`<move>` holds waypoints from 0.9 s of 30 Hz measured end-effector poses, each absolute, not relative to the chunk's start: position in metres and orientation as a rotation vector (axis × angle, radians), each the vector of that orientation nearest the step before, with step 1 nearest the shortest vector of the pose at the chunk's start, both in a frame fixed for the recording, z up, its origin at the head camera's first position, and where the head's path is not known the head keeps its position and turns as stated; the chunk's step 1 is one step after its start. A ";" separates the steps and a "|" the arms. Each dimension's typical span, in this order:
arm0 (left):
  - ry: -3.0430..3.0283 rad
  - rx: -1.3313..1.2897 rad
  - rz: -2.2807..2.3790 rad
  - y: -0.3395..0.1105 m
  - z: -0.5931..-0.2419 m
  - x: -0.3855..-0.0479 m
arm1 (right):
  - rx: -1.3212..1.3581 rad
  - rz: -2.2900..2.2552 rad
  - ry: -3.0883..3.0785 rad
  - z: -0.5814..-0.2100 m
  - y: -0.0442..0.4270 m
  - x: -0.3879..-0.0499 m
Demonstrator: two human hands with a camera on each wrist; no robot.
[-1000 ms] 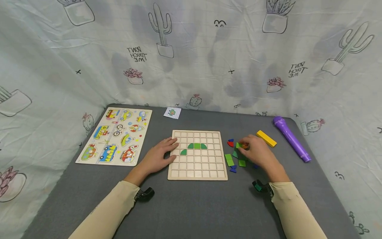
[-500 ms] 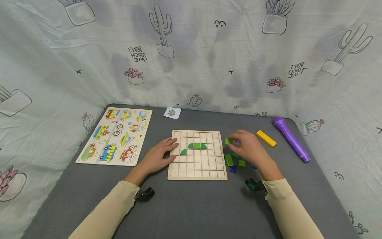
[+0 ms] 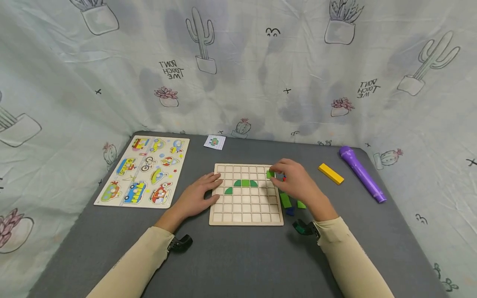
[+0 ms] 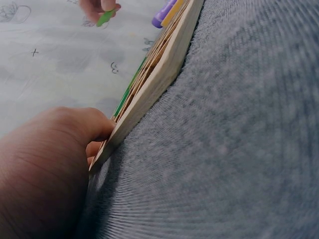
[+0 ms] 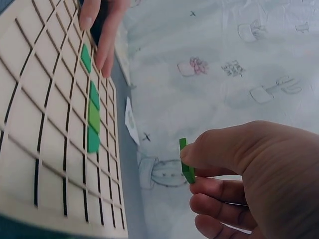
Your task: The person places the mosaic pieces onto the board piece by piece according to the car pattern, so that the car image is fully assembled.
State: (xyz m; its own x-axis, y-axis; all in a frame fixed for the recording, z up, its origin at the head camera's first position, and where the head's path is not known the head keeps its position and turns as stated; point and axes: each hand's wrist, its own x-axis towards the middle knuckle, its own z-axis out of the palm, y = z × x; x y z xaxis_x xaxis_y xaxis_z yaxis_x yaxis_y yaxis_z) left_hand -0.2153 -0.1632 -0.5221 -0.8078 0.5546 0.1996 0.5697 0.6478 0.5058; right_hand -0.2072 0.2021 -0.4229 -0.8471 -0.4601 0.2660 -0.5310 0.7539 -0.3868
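Observation:
A square wooden grid board [image 3: 246,225] lies on the grey table. Three green pieces [image 3: 245,183] sit side by side in one row, with a dark green curved piece [image 3: 228,191] one row lower at the left. My left hand [image 3: 197,195] rests on the board's left edge, fingers spread and relaxed. Above the board's upper right corner, my right hand [image 3: 298,184] pinches a light green piece [image 3: 270,174] between thumb and finger; the right wrist view shows this piece [image 5: 186,162] held clear of the board.
Loose green and blue pieces [image 3: 285,200] lie right of the board, partly hidden by my right hand. Farther right are a yellow bar [image 3: 331,174] and a purple microphone [image 3: 362,174]. A vehicle picture board [image 3: 143,170] lies at the left, a small picture card [image 3: 214,142] at the back.
My right hand has moved left from the loose pieces to the board's upper right corner, carrying the light green piece. My left hand has stayed in place.

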 end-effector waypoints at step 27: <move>-2.824 -0.961 -0.903 -0.163 -0.519 -0.215 | 0.968 0.688 -2.852 -0.448 0.123 -0.216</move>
State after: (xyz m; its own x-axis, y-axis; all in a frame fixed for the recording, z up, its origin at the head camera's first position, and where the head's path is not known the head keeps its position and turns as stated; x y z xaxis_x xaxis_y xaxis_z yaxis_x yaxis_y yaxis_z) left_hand -0.2149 -0.1630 -0.5195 -0.8096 0.5514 0.2014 0.5660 0.6422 0.5170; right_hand -0.2157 0.1230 -0.4484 -0.8024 -0.5667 0.1873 -0.5898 0.7046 -0.3946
